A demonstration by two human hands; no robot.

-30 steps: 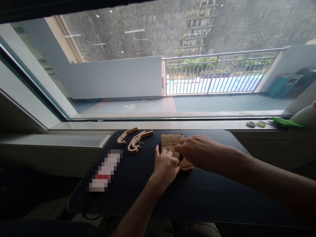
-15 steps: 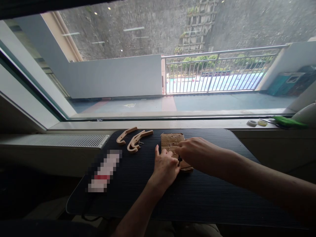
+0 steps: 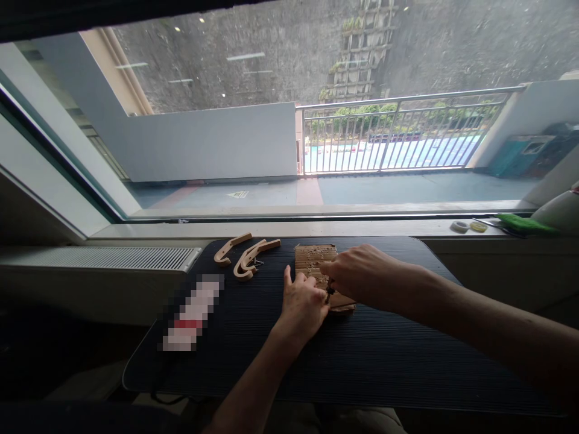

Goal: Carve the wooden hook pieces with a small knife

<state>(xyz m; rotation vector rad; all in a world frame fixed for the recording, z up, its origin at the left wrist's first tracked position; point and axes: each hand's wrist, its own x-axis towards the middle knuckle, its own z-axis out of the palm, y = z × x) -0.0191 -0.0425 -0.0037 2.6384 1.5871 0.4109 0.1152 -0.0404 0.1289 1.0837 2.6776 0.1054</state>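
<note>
A corrugated cardboard piece (image 3: 312, 258), dotted with small holes, lies on the dark table. My right hand (image 3: 355, 270) is closed from above around what looks like a screwdriver (image 3: 330, 289); its handle is hidden in the fist, and a dark collar and short shaft show below. My left hand (image 3: 304, 300) rests on the cardboard's left side. Its little finger sticks out while the other fingers curl in, thumb and index close to the tool's tip. Whatever they pinch is hidden. Left of the hands lie curved wooden hooks (image 3: 246, 263), with small screws (image 3: 258, 263) beside them.
A blurred pale strip with a red patch (image 3: 192, 313) lies on the table's left side (image 3: 235, 349). Behind the table runs a window sill (image 3: 362, 229), holding tape rolls (image 3: 460, 226) and a green bristly thing (image 3: 527, 223). A radiator (image 3: 113, 257) stands at the left.
My right hand has turned and tipped slightly, its fingers shifting a little left over the tool. More of the shaft shows. My left hand stays in place.
</note>
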